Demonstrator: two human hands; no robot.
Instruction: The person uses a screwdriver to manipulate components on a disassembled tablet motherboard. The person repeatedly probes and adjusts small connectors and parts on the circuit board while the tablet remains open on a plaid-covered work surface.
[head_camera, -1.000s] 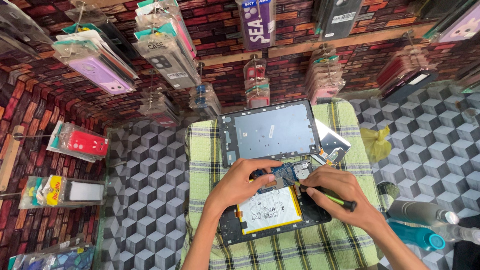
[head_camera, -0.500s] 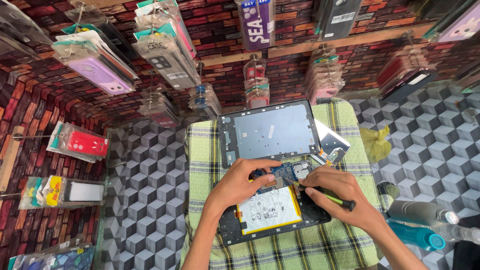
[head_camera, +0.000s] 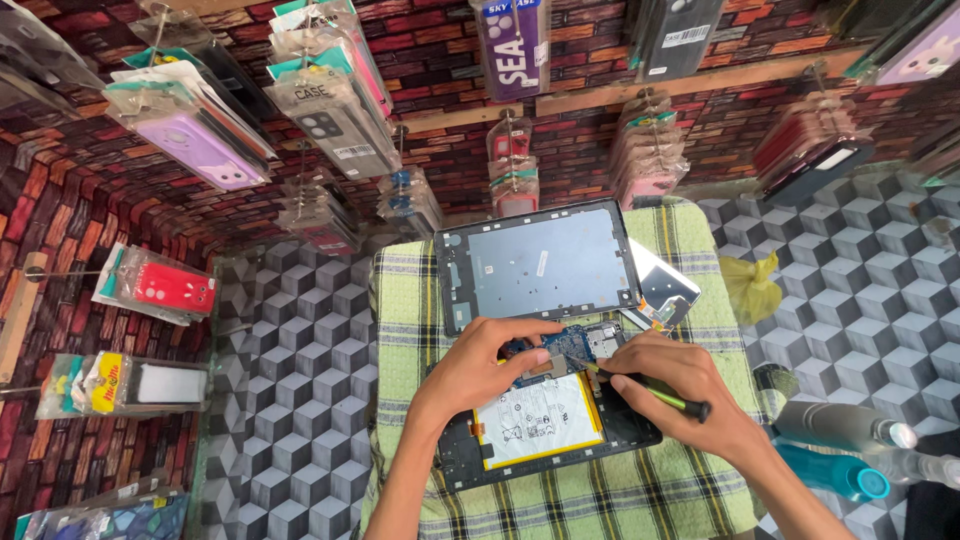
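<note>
Looking down: I see an opened tablet (head_camera: 545, 425) lying on a green plaid cloth (head_camera: 690, 490) spread over the counter (head_camera: 860, 300).
Done so far: the grey back cover (head_camera: 540, 262) is already off and lies flat just beyond the tablet, inner side up; a second, smaller panel (head_camera: 665, 290) sits at its right edge.
Exposed: the white battery (head_camera: 540, 425) with its yellow border fills the middle of the body, and the blue circuit board (head_camera: 570, 345) shows above it.
Left to do: I judge the job is mid-way, since the board and the battery are both in place inside the frame.
Left hand (head_camera: 480, 365): curled, fingertips pressing down on the board's left part, steadying it; it grips nothing that I can make out.
Right hand (head_camera: 670, 385): closed around a screwdriver (head_camera: 650, 392) with a green and black handle, tip aimed at the board near the battery's top edge.
Contact: whether the tip sits in a screw I cannot tell.
Nearby: teal and grey bottles (head_camera: 850, 450) lie on the counter to the right, and packaged phone cases (head_camera: 330, 110) hang on the brick-pattern wall.
</note>
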